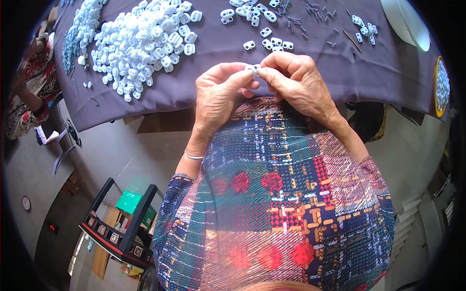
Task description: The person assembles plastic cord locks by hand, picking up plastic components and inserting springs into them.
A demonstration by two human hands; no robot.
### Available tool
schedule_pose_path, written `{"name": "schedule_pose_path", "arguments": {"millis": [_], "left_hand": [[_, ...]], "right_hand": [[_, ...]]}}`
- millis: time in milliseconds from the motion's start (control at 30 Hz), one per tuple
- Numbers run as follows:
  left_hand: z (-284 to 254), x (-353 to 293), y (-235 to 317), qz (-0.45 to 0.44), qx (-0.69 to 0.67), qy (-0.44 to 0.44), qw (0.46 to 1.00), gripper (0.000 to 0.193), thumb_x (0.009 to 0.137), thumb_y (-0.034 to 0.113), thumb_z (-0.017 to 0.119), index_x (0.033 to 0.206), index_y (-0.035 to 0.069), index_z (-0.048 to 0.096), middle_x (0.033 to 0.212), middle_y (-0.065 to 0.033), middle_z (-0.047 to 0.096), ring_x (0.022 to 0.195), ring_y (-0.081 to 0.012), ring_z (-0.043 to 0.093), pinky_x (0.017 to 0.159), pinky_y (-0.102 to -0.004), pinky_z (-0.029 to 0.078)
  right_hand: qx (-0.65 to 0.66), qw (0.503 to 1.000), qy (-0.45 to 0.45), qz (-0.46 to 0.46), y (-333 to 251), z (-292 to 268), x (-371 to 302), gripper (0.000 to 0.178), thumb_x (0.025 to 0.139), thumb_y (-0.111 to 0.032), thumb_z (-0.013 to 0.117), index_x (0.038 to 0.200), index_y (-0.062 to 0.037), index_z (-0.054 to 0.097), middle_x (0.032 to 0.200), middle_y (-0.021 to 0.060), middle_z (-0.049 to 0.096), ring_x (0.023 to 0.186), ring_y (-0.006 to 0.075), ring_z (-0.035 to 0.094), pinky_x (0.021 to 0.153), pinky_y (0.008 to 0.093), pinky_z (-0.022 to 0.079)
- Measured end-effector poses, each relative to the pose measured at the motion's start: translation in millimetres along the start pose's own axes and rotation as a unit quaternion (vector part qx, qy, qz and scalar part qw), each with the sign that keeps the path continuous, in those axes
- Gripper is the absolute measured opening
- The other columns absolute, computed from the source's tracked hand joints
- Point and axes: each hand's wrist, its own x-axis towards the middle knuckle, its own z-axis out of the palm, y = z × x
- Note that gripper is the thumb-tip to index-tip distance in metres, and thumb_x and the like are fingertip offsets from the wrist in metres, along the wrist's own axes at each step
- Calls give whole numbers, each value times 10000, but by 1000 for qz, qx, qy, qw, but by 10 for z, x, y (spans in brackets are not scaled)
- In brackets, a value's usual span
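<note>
Between my fingertips, close to the table's near edge, is a small white two-hole cord lock [253,69]. My left hand [218,92] pinches it from one side with thumb and forefinger. From the other side the thumb and fingers of my right hand [303,85] are closed on it, partly covering it. Just beyond my hands lies a small cluster of white cord locks [276,43] with dark holes. Farther back, more white cord locks [252,10] lie beside scattered small dark metal springs [293,22].
A large heap of white pieces [145,46] covers the table's left part, with a heap of pale blue pieces [75,43] beyond it. A thin wooden stick [351,40], a white dish [403,22] and a yellow-rimmed container [438,114] are on the right. Another person's arm [30,99] shows far left.
</note>
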Motion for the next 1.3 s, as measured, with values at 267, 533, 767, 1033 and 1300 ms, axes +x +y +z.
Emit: {"name": "schedule_pose_path", "arguments": {"millis": [267,533,767,1033,1300], "left_hand": [[3,-4,-23,2,17,1,1000,100,822,12,613,918,-14,605,860,-118,642,672,-153,624,574,-234,512],[5,49,-73,25,30,3,999,111,814,29,637,908,-27,616,841,-115,647,644,-140,611,588,-236,510],[21,76,-61,46,67,1,997,131,810,48,653,910,-33,625,842,-116,653,666,-136,623,600,-240,515],[-14,71,-3,12,67,-11,998,126,847,51,600,944,-29,606,884,-116,647,726,-145,631,614,-235,522],[29,99,-22,-40,-65,-2,997,156,857,80,591,990,-1,573,914,-79,631,780,-139,618,651,-258,521]], "right_hand": [[14,999,-31,4,32,-52,12,156,878,-144,573,853,6,607,597,-14,523,516,34,480,456,179,413],[57,995,-46,68,-4,-83,46,172,879,-162,574,850,3,610,563,-12,516,475,40,490,439,170,389],[85,991,-85,55,51,-158,129,165,840,-156,597,850,8,618,606,12,559,480,61,523,429,210,418],[21,994,-102,18,88,-174,172,143,868,-141,579,859,-5,621,600,-22,517,482,40,494,428,178,421],[-288,927,62,-233,69,-3,66,234,742,-144,676,876,4,555,679,76,537,560,174,542,493,291,437]]}}
